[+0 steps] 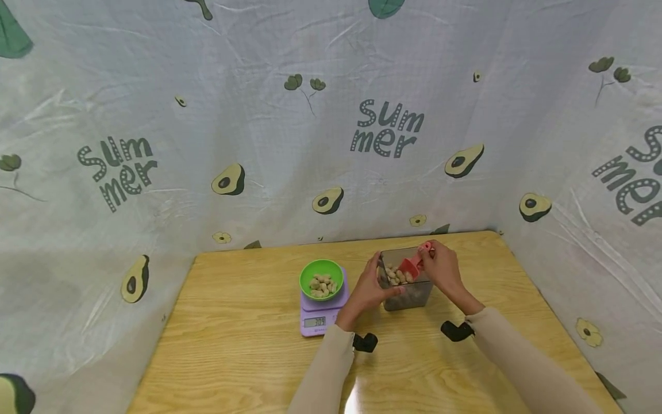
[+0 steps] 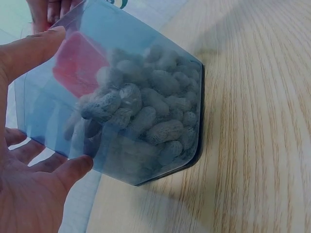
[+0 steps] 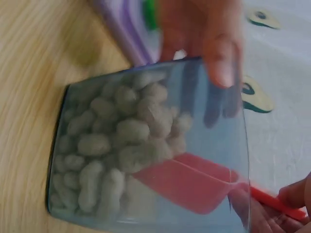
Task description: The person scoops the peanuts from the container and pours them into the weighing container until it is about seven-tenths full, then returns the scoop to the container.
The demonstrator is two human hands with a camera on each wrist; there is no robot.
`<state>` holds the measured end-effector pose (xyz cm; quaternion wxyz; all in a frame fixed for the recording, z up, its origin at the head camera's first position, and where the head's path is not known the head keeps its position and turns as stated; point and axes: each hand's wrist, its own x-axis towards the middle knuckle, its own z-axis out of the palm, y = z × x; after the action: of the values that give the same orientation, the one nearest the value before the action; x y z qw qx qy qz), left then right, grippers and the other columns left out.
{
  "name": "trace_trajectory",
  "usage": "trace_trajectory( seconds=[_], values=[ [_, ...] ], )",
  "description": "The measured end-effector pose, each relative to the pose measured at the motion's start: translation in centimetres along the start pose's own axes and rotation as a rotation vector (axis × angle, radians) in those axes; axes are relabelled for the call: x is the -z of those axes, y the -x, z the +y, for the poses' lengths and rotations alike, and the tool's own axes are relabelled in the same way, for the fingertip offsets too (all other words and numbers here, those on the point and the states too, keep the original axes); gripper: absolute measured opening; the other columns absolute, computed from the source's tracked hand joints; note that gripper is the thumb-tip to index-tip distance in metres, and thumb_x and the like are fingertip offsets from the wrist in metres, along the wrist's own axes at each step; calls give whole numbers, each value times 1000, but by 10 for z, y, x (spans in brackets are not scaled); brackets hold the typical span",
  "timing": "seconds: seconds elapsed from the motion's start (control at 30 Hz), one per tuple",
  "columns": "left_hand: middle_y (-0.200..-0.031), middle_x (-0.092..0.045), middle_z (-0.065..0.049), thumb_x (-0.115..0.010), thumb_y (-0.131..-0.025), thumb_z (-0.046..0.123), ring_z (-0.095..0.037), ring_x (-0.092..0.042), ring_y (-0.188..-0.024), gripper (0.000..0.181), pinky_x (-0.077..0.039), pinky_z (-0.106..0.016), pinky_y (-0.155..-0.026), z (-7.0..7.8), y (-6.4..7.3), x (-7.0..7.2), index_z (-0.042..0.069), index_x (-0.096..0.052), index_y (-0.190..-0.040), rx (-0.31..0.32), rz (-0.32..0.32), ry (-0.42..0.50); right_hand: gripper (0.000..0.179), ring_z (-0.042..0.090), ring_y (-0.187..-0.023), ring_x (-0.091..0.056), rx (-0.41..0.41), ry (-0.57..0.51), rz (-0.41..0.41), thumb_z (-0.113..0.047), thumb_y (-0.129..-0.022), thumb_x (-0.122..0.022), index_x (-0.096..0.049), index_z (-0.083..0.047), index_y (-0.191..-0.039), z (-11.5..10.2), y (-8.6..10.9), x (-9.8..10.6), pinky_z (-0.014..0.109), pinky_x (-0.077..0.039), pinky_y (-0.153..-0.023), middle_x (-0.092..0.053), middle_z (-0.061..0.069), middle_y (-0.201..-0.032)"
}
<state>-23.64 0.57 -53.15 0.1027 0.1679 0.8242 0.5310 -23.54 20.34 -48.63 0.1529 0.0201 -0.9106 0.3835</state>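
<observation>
Two hands are meeting at one dark see-through container [image 1: 408,298] on one wooden counter [image 1: 233,322]. The left hand [image 1: 366,290] is gripping the container by its left side, the thumb lying against the near wall. The right hand [image 1: 443,265] is pinching the handle of one red scoop [image 1: 411,267], whose cup is resting inside the container against the peanuts [image 1: 395,276]; these are lying too densely to be counted. To the left, one green bowl [image 1: 316,267] is sitting on one purple scale [image 1: 310,313] and holding a small heap of peanuts, several overlapping. Edges and room: the container is standing near the counter's back edge, beyond which a printed cloth [image 1: 269,144] is hanging. The left hand is filling much of the gap between container and scale, its wrist hiding the scale's near right corner. A narrower stretch of counter is running from the right hand to the right edge; a broader one is extending leftward from the scale.
</observation>
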Motion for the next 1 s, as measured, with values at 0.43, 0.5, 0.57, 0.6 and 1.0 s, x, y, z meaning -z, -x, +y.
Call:
trace_trajectory(
  seconds=[0.43,0.5,0.57,0.6,1.0],
  values=[
    [-164,-20,-7,-82,-79,37,-28,-36,-145,108,-43,-45,-110,0,-3,2,19,-12,-159,-4,-8,5,33,14,-68,-73,-366,-322,-177,-15,-104,-46,-54,10,-124,-3,-13,23,27,-60,-66,-71,15,-83],
    [-164,-20,-7,-82,-79,38,-29,-36,-145,108,-43,-46,-110,0,-2,3,20,-12,-159,-5,-9,10,33,13,-68,-73,-360,-347,-211,-15,-104,-46,-53,11,-124,-5,-12,23,30,-60,-68,-71,13,-82],
    [-164,-19,-7,-82,-79,38,-29,-36,-145,108,-42,-47,-110,-1,-1,3,20,-12,-159,-9,-5,8,34,10,-68,-72,-341,-360,-237,-15,-104,-45,-51,11,-125,-6,-12,22,29,-60,-69,-72,10,-81],
    [-164,-19,-7,-82,-79,38,-30,-36,-145,108,-42,-47,-110,-1,-1,3,20,-12,-159,-11,0,9,35,9,-67,-71,-338,-375,-241,-15,-104,-45,-51,12,-126,-6,-13,22,29,-60,-69,-71,8,-81],
    [-165,-17,-7,-80,-81,39,-33,-39,-143,107,-43,-48,-109,-2,-1,1,20,-10,-160,5,-8,6,37,6,-67,-71,-499,-551,-169,-16,-106,-43,-47,12,-130,-6,-8,10,24,-59,-70,-68,0,-76]
  ],
)
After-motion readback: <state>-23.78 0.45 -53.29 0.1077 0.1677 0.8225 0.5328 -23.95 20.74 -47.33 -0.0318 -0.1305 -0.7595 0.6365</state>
